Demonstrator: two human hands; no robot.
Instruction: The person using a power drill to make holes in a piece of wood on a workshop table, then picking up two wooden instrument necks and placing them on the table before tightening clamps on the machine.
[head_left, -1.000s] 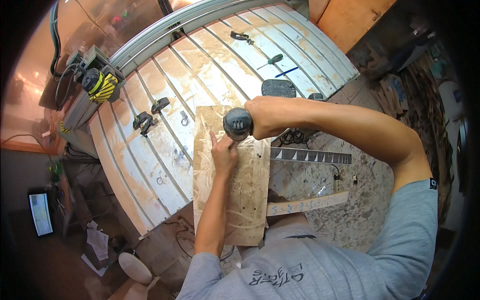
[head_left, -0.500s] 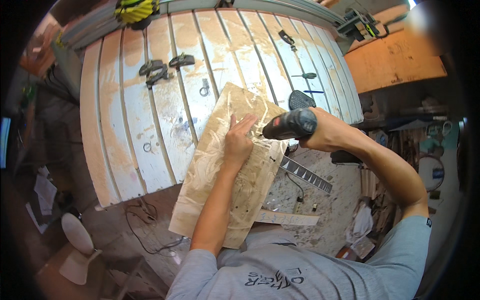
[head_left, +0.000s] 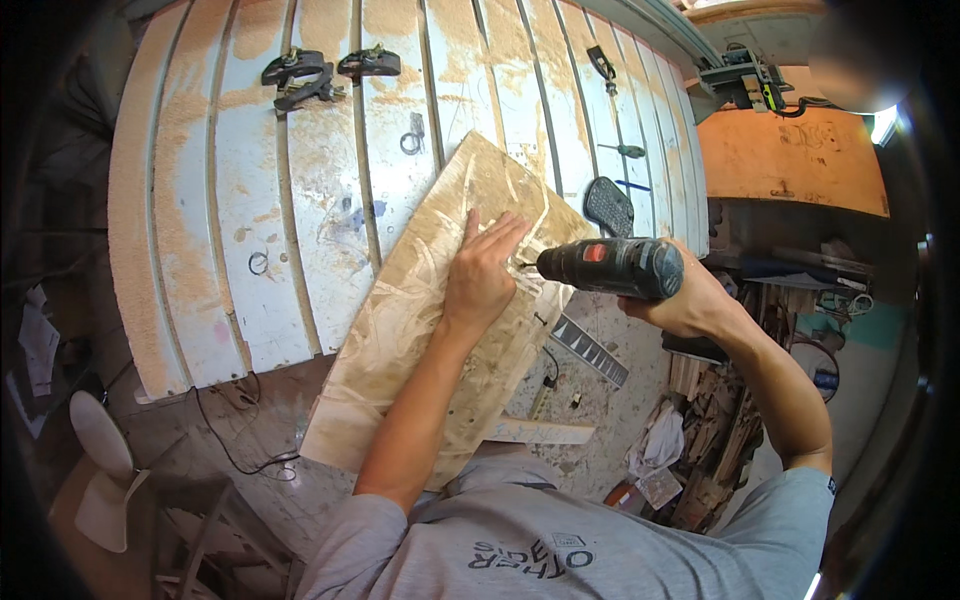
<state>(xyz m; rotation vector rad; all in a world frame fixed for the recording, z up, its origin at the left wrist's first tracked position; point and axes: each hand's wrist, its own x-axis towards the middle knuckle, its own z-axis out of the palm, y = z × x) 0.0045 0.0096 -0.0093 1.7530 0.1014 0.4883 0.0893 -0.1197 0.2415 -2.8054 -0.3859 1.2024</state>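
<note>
A worn plywood board (head_left: 400,380) with pale grooves lies at a slant across the slotted white table's near edge, reaching back to my body. My left hand (head_left: 482,268) is pressed on it, fingers stretched out. My right hand (head_left: 690,305) grips a black cordless drill (head_left: 610,262) with a red patch, its tip pointing left at the board beside my left fingers. Right of the board, below the table, show a dark inlaid fretboard (head_left: 590,350) and a pale wooden strip (head_left: 540,432) with blue markings.
The sawdust-covered slotted table (head_left: 250,180) holds black clamps (head_left: 300,70), a screwdriver (head_left: 630,151), a blue pen (head_left: 635,185) and a black pad (head_left: 608,208). A machine carriage (head_left: 745,80) is at back right, wood offcuts (head_left: 715,430) at right, a stool (head_left: 100,440) and cables at lower left.
The view has swung round and the table sits differently in it. The drill has gone from end-on to side-on, pointing left, and my left fingers have stayed on the board.
</note>
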